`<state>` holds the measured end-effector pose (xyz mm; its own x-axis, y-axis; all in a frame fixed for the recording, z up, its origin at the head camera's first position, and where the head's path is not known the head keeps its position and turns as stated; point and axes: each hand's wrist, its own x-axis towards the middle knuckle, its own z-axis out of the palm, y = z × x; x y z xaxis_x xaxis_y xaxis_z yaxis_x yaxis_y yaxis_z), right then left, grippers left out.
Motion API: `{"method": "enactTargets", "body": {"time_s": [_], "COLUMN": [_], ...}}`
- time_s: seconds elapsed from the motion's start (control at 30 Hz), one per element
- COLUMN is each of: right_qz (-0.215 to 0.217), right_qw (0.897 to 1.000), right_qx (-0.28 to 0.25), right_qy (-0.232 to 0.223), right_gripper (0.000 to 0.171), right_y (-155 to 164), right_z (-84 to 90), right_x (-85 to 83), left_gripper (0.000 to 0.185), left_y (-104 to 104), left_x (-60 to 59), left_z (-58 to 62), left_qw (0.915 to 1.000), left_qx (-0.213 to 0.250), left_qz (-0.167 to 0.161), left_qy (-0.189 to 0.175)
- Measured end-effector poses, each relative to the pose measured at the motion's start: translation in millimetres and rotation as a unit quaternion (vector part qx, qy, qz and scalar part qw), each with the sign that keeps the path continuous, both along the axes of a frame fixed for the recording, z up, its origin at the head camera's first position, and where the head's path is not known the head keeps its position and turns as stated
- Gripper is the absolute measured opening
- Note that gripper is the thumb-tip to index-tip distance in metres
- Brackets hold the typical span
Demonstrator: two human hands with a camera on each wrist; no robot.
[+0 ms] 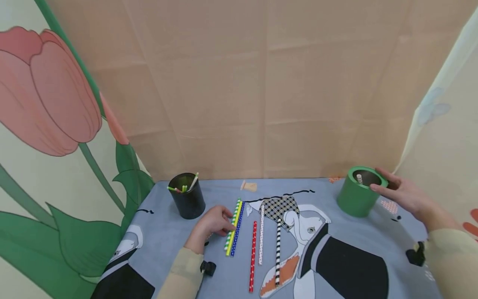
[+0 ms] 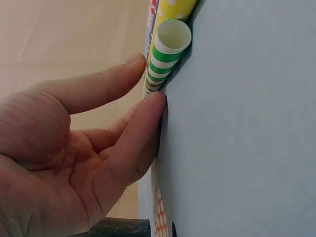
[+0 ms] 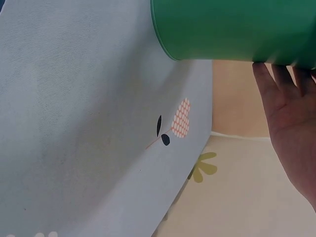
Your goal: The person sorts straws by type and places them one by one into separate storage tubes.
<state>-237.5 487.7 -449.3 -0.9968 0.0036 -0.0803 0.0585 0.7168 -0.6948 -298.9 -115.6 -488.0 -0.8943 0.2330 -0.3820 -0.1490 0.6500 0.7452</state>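
My left hand (image 1: 213,221) reaches over a row of three paper straws lying side by side: a green-striped straw (image 2: 164,58), a yellow dotted straw (image 2: 175,7) and a blue dotted straw (image 1: 239,228). Its thumb and fingertips come right up to the green-striped straw, with a gap between them in the left wrist view. On the right, my right hand (image 1: 405,195) holds a green cup (image 1: 352,199) at the rim, thumb at the near side and fingers against the wall. A pale straw (image 1: 359,178) shows inside that cup.
A black cup (image 1: 189,205) with several straws stands at the back left. Right of the row lie a red dotted straw (image 1: 253,257), a white dotted straw (image 1: 261,234) and a black-striped straw (image 1: 278,253) on the printed blue cloth (image 1: 220,189). A tan wall covering (image 1: 224,104) rises behind.
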Motion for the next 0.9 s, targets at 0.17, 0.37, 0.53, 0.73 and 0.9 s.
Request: {"method": "enactTargets", "body": {"time_s": [0.17, 0.37, 0.53, 0.73, 0.9], "right_qz": [-0.001, 0.000, -0.002, -0.002, -0.004], "right_qw": [1.000, 1.000, 1.000, 1.000, 1.000], "right_qx": [0.005, 0.009, 0.010, 0.002, -0.003], "right_qy": [0.000, 0.005, 0.003, 0.006, 0.005], "right_gripper": [0.094, 0.094, 0.095, 0.094, 0.094], "right_y": [-1.1, -0.2, 0.0, -0.2, -1.0], "right_z": [2.5, 0.6, -1.3, -1.1, -1.6], "right_x": [2.5, 3.5, 2.9, 1.8, 1.5], "left_gripper": [0.038, 0.037, 0.037, 0.037, 0.039], "left_y": [0.8, 1.5, 0.2, -2.0, -1.3], "left_x": [-1.0, -0.5, 0.2, 0.2, 0.3], "left_z": [-0.2, -1.1, -0.9, 0.8, -0.4], "left_qw": [0.9999, 0.9998, 0.9996, 0.9999, 0.9999], "left_qx": [0.006, 0.006, 0.007, 0.008, -0.011], "left_qz": [0.007, 0.018, 0.024, 0.013, 0.007], "left_qy": [-0.005, -0.007, -0.010, 0.001, 0.011]}}
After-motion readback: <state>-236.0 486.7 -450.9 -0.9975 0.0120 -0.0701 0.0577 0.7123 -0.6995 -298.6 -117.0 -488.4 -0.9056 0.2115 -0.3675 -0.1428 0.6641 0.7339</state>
